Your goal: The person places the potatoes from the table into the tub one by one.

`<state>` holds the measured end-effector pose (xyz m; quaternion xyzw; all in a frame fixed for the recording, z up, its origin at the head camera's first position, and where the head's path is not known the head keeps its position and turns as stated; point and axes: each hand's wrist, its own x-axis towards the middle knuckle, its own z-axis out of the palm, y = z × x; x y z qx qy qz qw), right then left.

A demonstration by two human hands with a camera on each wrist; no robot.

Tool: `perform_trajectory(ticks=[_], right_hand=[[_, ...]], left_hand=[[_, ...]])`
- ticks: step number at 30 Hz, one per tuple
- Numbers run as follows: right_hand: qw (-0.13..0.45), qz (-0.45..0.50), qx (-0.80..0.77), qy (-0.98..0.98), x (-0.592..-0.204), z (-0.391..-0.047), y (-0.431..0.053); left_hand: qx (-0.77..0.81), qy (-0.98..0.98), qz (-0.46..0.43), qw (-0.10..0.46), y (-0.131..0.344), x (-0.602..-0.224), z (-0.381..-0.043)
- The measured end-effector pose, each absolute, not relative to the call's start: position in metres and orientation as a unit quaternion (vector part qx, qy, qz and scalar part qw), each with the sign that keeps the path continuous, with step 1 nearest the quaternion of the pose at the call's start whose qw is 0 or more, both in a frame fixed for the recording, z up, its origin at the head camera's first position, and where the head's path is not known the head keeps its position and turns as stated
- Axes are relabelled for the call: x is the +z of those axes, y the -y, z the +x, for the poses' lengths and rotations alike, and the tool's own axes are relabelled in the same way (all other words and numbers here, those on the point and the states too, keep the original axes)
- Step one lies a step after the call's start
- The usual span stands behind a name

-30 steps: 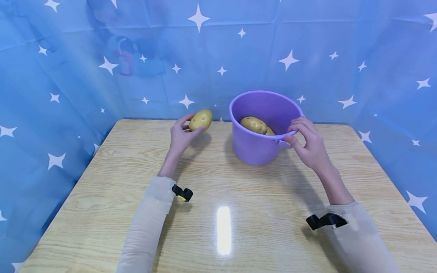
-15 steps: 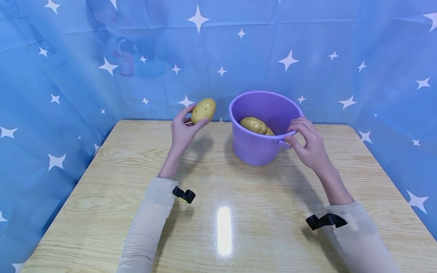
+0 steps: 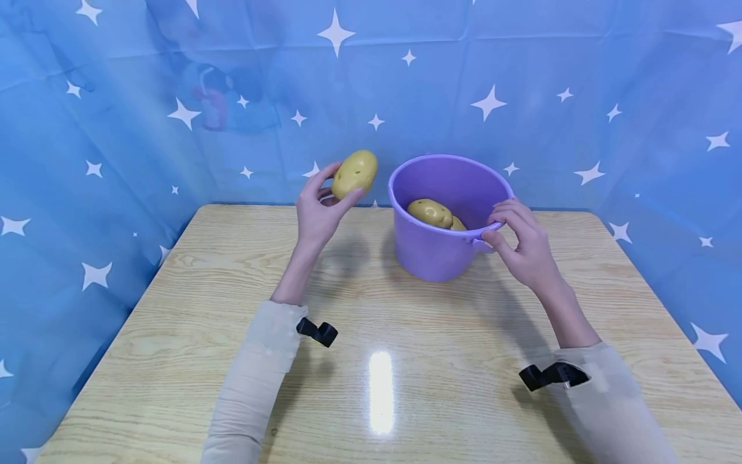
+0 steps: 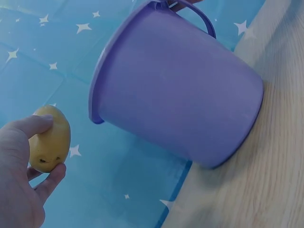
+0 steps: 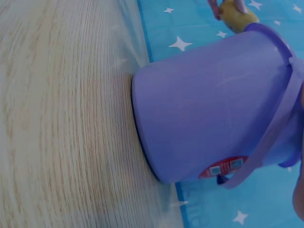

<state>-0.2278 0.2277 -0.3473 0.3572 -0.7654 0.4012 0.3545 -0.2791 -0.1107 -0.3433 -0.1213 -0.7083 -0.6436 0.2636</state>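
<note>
My left hand pinches a yellow potato between thumb and fingers, raised above the table to the left of a purple bucket. The left wrist view shows the same potato beside the bucket's rim, apart from it. My right hand grips the bucket's rim at its right front, thumb outside. Inside lies another potato, with part of a further one showing behind it. In the right wrist view only an edge of the right hand appears.
The bucket stands on a wood-grain table, near its back edge. A blue curtain with white stars hangs close behind and at both sides. The bucket's handle hangs down along its side, near a red label.
My left hand has lifted the potato higher and brought it a little to the right, toward the bucket. The right hand and the bucket have stayed in place.
</note>
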Motion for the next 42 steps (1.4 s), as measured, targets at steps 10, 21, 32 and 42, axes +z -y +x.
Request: perform_trajectory(ticks=[10, 21, 32, 42], right_hand=[[0.356, 0.360, 0.391, 0.769, -0.353, -0.234, -0.232], [0.354, 0.363, 0.393, 0.767, -0.346, -0.226, -0.228], [0.353, 0.359, 0.391, 0.770, -0.347, -0.227, -0.229], [0.354, 0.365, 0.390, 0.768, -0.347, -0.228, -0.229]], left_hand=[[-0.640, 0.706, -0.152, 0.263, 0.096, -0.326, -0.271], [-0.629, 0.712, -0.186, 0.252, 0.076, -0.317, -0.268], [-0.602, 0.731, -0.231, 0.222, 0.056, -0.313, -0.268], [-0.559, 0.762, -0.258, 0.203, 0.044, -0.308, -0.266]])
